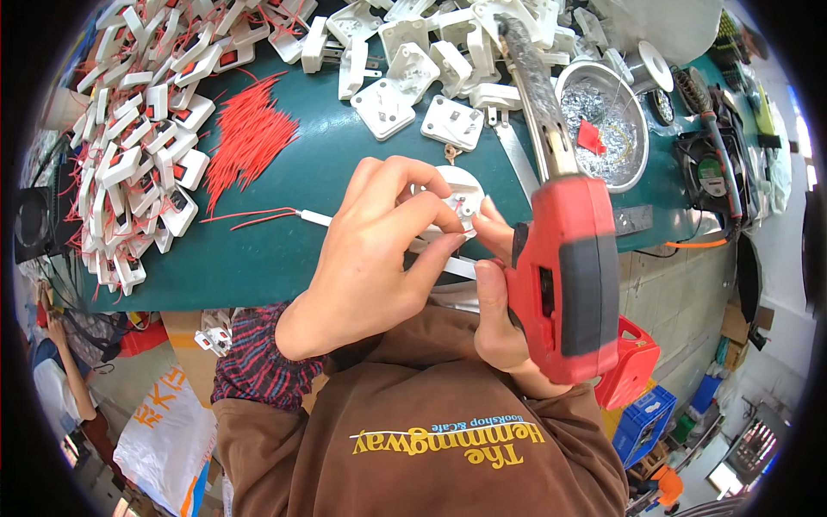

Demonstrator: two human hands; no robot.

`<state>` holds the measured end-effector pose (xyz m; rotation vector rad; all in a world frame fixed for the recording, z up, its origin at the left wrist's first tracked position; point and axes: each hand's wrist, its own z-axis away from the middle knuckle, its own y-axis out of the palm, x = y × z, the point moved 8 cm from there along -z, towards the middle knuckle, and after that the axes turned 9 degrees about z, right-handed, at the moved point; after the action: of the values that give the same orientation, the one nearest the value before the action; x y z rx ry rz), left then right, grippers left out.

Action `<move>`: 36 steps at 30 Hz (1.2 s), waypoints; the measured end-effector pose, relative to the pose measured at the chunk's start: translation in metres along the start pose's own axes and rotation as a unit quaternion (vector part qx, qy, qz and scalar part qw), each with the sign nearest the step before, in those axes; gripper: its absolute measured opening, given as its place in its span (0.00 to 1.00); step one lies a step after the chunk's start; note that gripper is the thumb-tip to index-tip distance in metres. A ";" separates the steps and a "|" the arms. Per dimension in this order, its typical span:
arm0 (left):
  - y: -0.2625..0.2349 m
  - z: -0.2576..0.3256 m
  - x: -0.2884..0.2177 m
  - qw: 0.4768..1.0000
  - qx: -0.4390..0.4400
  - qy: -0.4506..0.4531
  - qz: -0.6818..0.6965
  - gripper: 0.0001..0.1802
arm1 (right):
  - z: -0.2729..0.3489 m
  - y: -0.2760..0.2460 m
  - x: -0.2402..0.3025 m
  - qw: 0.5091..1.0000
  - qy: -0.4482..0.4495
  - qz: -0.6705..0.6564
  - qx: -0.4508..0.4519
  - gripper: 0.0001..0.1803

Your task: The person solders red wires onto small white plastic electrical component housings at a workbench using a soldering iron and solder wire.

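Observation:
Over the front of the green table, my left hand (370, 233) pinches thumb and forefinger on what looks like a thin red wire, mostly hidden by the fingertips. Just beyond the fingertips lies a round white plug housing (465, 191) with metal parts inside. A white cable (314, 217) with two bare-ended red leads passes beneath my left hand and shows again on its right. My right hand (498, 314) is closed around a red and black soldering gun (573, 276), its metal barrel pointing away from me. The gun covers part of that hand.
White switch housings with red wires (142, 155) are heaped at the left, beside a pile of cut red wires (250, 138). White plug shells (413, 73) crowd the back. A metal bowl (642, 129) of solder scraps stands right of the barrel. A fan (711, 172) sits further right.

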<state>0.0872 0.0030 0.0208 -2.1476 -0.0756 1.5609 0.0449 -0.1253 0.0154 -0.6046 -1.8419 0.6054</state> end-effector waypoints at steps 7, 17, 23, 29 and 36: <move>-0.002 0.002 -0.001 0.996 -0.062 0.064 -0.010 0.08 | 0.006 0.000 -0.008 0.976 0.097 -0.169 -0.095 0.16; -0.001 -0.002 0.002 1.000 0.008 -0.014 -0.020 0.05 | -0.002 0.006 -0.017 0.991 0.068 -0.107 -0.043 0.14; -0.002 -0.003 0.008 0.999 0.003 -0.039 0.034 0.04 | -0.004 0.004 -0.011 0.993 0.021 -0.094 -0.064 0.14; 0.005 -0.003 0.016 0.991 0.046 -0.105 0.074 0.03 | -0.003 0.005 -0.011 0.996 0.011 -0.077 -0.049 0.12; 0.008 -0.006 0.013 0.997 0.052 -0.043 0.031 0.05 | -0.002 0.013 -0.024 0.972 0.131 -0.196 0.005 0.11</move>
<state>0.0948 -0.0021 0.0077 -2.0209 0.0446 1.6540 0.0558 -0.1315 -0.0089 -0.2826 -1.6445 0.2564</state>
